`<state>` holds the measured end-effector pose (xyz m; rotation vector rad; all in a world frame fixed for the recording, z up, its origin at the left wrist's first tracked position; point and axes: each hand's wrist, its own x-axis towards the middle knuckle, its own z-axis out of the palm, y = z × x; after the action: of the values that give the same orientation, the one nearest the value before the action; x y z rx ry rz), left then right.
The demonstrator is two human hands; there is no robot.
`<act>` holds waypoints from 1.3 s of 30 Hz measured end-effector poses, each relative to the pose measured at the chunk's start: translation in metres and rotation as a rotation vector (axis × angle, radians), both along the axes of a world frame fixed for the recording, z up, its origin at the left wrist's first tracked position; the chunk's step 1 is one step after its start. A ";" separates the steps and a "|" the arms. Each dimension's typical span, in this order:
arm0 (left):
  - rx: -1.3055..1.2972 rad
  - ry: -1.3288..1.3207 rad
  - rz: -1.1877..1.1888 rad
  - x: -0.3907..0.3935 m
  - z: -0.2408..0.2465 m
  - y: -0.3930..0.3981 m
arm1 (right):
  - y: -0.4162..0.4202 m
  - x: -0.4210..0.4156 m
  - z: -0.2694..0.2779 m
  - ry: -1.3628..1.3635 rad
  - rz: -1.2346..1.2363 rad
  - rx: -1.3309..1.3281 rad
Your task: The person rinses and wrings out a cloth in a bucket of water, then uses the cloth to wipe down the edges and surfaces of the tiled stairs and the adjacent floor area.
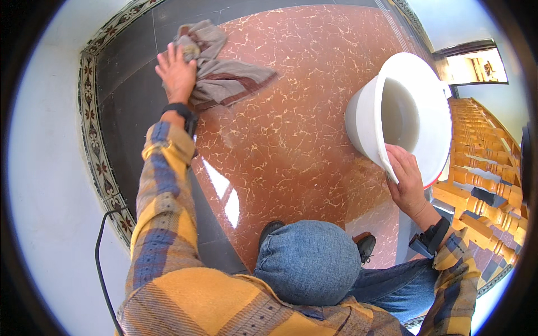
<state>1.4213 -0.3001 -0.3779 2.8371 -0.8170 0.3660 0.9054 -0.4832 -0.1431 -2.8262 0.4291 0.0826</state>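
At the upper left, my left hand [178, 77] lies flat with its fingers spread against the near-left side of a crumpled grey cloth [227, 80] with dark red bands. The cloth spreads over both the dark border tiles and the reddish floor. What lies under the palm is hidden. My right hand [406, 180] grips the near rim of a white plastic bucket [362, 113], fingers inside the rim and thumb hidden. Tilted in view, the bucket holds cloudy greyish water [397, 111].
Glossy red-brown marbled floor tiles [277, 147] meet dark grey border tiles [126, 101]. A patterned skirting strip [94, 134] runs along the white wall [46, 138]. A wooden balustrade [483, 180] stands at the right. A black cable [99, 260] hangs at the lower left.
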 end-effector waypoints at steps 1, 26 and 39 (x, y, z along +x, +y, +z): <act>-0.014 -0.010 -0.020 -0.002 -0.001 0.020 | 0.000 -0.001 -0.001 -0.004 0.003 -0.006; -0.064 0.037 -0.264 -0.143 -0.002 0.059 | -0.002 0.007 0.012 0.316 0.162 -0.318; -0.219 0.383 -0.416 -0.262 0.017 0.256 | -0.014 -0.002 0.000 0.210 0.452 -0.127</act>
<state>1.1596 -0.0445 -0.3608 2.3453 -1.1568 -0.1354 0.9037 -0.4974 -0.1432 -2.9959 -0.1780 0.4608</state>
